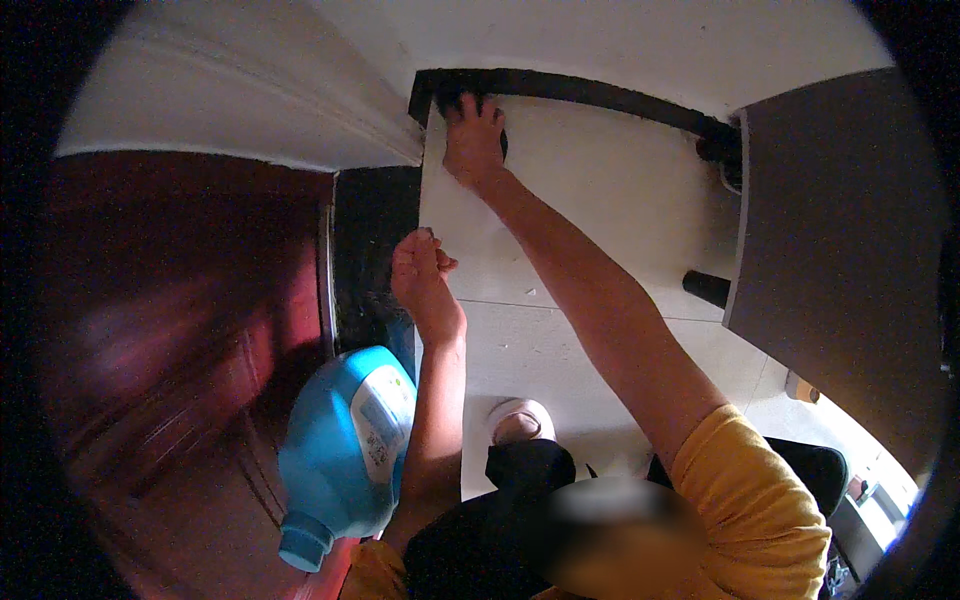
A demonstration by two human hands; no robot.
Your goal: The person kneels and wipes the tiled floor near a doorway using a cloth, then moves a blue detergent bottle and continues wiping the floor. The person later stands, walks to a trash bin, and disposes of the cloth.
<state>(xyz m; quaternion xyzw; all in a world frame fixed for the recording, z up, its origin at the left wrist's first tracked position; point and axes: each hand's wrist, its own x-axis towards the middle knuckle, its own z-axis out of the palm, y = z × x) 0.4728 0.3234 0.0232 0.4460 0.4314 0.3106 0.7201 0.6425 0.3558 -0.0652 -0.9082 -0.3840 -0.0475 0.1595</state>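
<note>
My right hand [476, 142] reaches into the far corner of the pale tiled floor [600, 187], against the dark baseboard [570, 86]. Dark patches show between and beside its fingers. Whether these are a dark thing under the palm or only shadow, I cannot tell. Nearer to me, my left hand [421, 274] is held in a loose fist beside the dark door sill [375, 240], its thumb folded over the fingers. Nothing plainly shows in it. Close to my left forearm is a large blue plastic bottle [337, 442] with a blue cap and a white label bearing writing.
A dark red panelled door [195, 300] stands at the left. On the right, a grey-brown furniture panel [832, 247] rises above a short black leg [706, 289]. Small pale crumbs [531, 292] lie on the tiles. My foot in a light shoe [523, 420] is below.
</note>
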